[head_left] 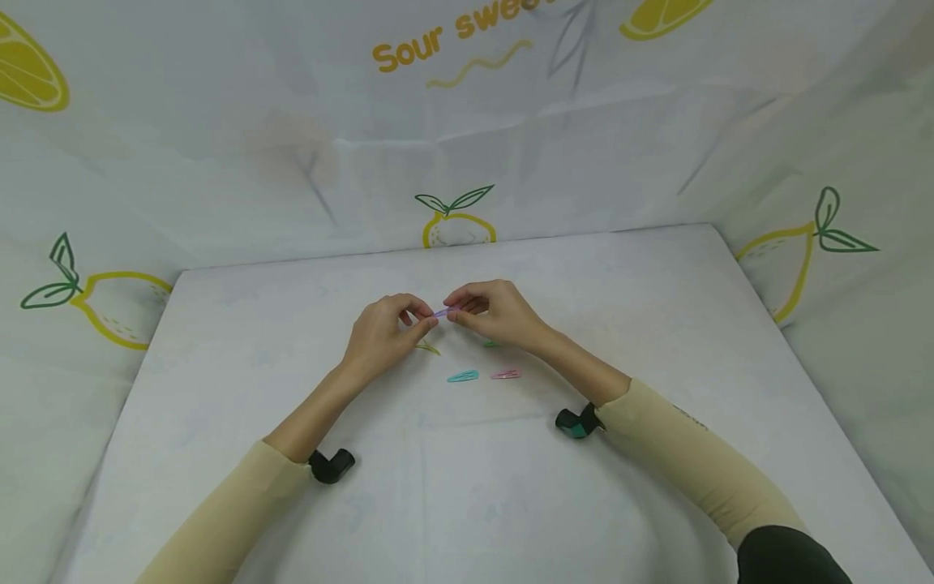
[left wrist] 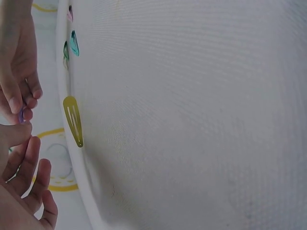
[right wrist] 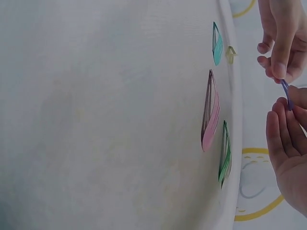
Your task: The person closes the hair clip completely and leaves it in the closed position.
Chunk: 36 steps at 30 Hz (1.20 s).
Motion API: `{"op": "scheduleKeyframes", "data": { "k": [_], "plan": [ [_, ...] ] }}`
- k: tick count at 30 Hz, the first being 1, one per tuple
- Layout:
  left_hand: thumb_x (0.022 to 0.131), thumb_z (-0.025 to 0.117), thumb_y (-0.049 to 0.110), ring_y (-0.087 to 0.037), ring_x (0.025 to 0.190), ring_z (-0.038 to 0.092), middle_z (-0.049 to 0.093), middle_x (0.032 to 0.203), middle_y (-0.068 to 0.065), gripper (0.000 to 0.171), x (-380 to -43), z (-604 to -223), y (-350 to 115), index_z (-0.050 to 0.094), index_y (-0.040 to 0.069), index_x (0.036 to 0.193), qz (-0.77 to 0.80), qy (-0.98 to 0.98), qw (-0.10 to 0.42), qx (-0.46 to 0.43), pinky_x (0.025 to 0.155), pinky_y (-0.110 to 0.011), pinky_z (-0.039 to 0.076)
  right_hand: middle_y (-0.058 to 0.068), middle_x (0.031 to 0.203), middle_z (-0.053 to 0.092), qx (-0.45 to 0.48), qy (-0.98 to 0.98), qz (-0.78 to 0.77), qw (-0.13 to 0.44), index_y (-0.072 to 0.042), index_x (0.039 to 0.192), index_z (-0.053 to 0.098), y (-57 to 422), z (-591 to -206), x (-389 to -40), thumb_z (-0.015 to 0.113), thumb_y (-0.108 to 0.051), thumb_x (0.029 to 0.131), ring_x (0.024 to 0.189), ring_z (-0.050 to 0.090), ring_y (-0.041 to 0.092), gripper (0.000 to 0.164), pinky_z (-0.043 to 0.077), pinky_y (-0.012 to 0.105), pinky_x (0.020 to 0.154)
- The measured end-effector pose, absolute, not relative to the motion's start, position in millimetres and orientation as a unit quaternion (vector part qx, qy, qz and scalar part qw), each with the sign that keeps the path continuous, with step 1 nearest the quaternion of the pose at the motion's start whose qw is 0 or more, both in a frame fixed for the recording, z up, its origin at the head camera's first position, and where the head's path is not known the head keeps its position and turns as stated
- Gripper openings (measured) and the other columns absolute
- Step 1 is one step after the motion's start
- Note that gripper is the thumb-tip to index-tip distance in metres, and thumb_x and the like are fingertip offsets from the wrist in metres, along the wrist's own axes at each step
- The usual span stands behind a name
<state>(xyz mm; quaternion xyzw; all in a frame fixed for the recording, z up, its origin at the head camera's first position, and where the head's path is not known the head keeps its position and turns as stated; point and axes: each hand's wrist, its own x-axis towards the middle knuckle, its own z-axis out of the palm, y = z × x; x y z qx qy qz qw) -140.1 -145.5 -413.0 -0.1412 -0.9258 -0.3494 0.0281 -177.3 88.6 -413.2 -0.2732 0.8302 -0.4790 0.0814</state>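
Both hands meet above the far middle of the table, sharing a purple snap hair clip (head_left: 441, 313). My left hand (head_left: 379, 332) pinches one end between thumb and forefinger, and my right hand (head_left: 499, 312) pinches the other. In the right wrist view the slim purple clip (right wrist: 286, 93) spans the fingertips of the two hands, its ends hidden by them. Under the left hand lies a yellow hair clip (left wrist: 73, 120). A green clip (right wrist: 224, 155) rests below the right hand, partly covered in the head view. Nearer me lie a teal clip (head_left: 463, 376) and a pink clip (head_left: 507, 374).
A white cloth covers the table (head_left: 467, 487). Its far edge meets a white backdrop (head_left: 292, 186) printed with lemons and lettering. Black wrist cameras (head_left: 332, 466) hang below both sleeves, close over the tabletop.
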Motion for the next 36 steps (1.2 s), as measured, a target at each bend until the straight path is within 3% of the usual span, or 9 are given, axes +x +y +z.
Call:
{"op": "scheduleKeyframes", "data": {
  "k": [36],
  "plan": [
    [0.099, 0.081, 0.025, -0.022, 0.089, 0.069, 0.08, 0.095, -0.003, 0.012, -144.1, -419.2, -144.5, 0.082, 0.014, 0.102, -0.327, -0.935, 0.003, -0.135, 0.076, -0.034, 0.049, 0.009, 0.098, 0.08, -0.265, 0.856, -0.431, 0.102, -0.003, 0.11, 0.081, 91.9, -421.0, -183.1, 0.082, -0.014, 0.097, 0.088, 0.074, 0.018, 0.017, 0.061, 0.028, 0.085]
  ]
}}
